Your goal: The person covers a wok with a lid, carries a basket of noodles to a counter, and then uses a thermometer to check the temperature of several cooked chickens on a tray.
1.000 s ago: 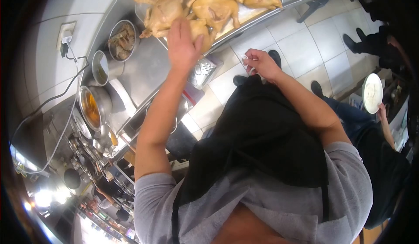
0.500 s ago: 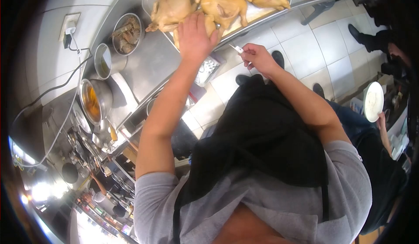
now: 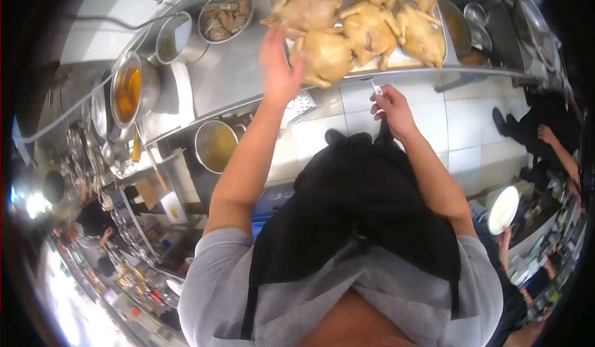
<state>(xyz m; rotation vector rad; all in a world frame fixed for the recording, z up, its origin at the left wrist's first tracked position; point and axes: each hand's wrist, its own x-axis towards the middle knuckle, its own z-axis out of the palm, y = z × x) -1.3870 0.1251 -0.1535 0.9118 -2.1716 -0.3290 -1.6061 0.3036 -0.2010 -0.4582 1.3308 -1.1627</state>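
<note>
Several whole, plucked yellow chickens lie on a metal tray (image 3: 400,60) on the counter. My left hand (image 3: 280,68) is at the tray's left end, fingers stretched out and slightly blurred, right beside the nearest chicken (image 3: 328,57). It holds nothing. My right hand (image 3: 395,108) is in front of the counter edge, over the floor in this view. Its thumb and fingers pinch a small white-handled tool (image 3: 377,89) with a thin pointed tip, aimed toward the tray.
Left along the steel counter (image 3: 232,58) stand a bowl of brownish meat pieces (image 3: 224,17), a metal pot (image 3: 173,37) and a bowl of orange liquid (image 3: 127,93). Below is a pot of yellowish liquid (image 3: 215,145). At right, another person's hand holds a white plate (image 3: 503,210).
My view has turned, showing more of the tray and counter. My left hand has come off the near chicken to its left side. The right hand still pinches the white-handled tool.
</note>
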